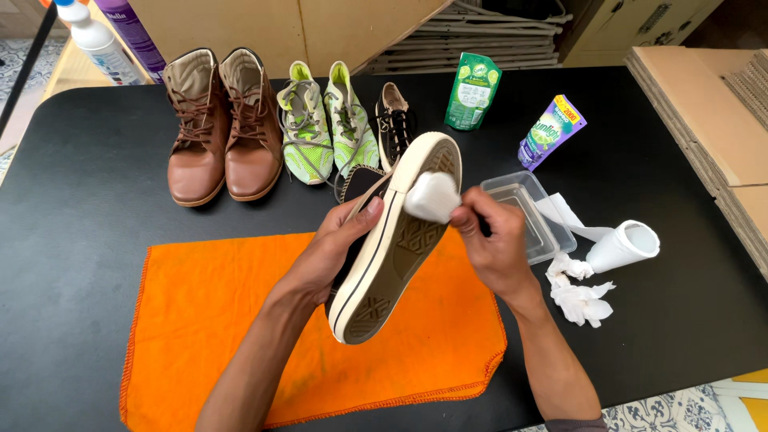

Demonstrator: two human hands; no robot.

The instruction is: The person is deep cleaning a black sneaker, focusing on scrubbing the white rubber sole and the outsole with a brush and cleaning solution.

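My left hand grips a black sneaker from its left side, turned so the cream rubber sole faces up at me. My right hand holds a white brush, pressed bristles-down against the front part of that sole. Shoe and hands hover over an orange cloth spread on the black table. The sneaker's upper is mostly hidden behind the sole.
Along the back stand a pair of brown leather boots, a pair of green-and-white running shoes and one black sneaker. To the right: green pouch, purple pouch, clear plastic container, paper-towel roll, crumpled tissue. Bottles far left.
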